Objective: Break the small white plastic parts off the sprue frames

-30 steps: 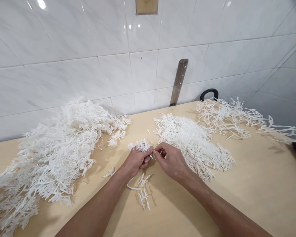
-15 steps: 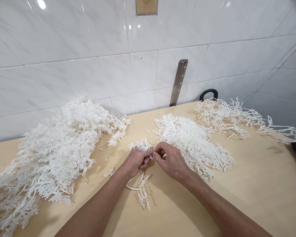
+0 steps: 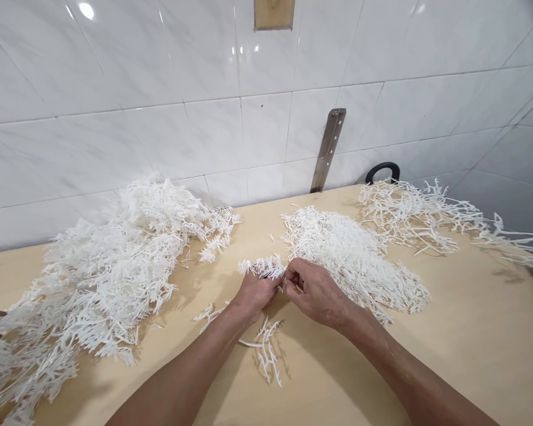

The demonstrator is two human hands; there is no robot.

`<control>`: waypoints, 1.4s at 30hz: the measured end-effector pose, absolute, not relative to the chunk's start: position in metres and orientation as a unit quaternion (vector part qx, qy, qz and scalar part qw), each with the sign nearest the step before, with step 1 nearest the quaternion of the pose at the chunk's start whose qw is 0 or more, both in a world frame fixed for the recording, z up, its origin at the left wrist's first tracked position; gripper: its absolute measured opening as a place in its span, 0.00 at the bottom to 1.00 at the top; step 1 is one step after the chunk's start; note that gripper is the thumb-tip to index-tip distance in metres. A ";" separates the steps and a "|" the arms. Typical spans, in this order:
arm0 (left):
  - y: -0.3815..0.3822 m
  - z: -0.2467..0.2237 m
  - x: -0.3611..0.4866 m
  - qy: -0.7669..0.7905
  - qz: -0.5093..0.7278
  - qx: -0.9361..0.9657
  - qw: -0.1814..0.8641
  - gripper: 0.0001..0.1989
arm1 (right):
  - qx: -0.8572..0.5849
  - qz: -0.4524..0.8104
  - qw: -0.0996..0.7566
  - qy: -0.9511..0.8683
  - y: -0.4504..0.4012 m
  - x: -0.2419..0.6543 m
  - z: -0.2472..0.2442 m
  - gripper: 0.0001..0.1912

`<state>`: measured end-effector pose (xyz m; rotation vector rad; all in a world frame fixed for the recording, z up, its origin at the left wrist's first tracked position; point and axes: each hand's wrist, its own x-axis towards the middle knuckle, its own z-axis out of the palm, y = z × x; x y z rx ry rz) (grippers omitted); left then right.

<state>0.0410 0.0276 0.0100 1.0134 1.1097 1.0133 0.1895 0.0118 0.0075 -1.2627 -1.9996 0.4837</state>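
The left hand (image 3: 254, 297) grips a white sprig (image 3: 272, 266); the right hand (image 3: 313, 291) pinches its three-o'clock end, apparently picking it apart; next seems to need steady fingertips.

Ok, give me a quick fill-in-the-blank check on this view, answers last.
1. Of the left hand and right hand, the white sprig shows just above the ____ one.
2. The metal strip stands against the tiled ____.
3. The curved handle is coloured ____.
4. The biggest pile lies on the ____ side of the view.

Missing words: left; wall; black; left.
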 end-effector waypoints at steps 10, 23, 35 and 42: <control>0.041 0.007 0.022 0.472 0.416 0.401 0.666 0.19 | -0.510 0.173 0.461 -0.706 0.012 0.198 0.022 0.04; 0.044 0.003 0.012 0.411 0.377 0.423 0.714 0.23 | -0.594 0.273 0.367 -0.662 0.021 0.226 0.026 0.17; 0.043 0.002 0.017 0.442 0.362 0.455 0.683 0.23 | -0.526 0.428 0.313 -0.665 0.016 0.201 0.016 0.12; 0.036 0.010 0.021 0.462 0.357 0.479 0.656 0.25 | -0.516 0.480 0.306 -0.640 0.017 0.200 0.008 0.14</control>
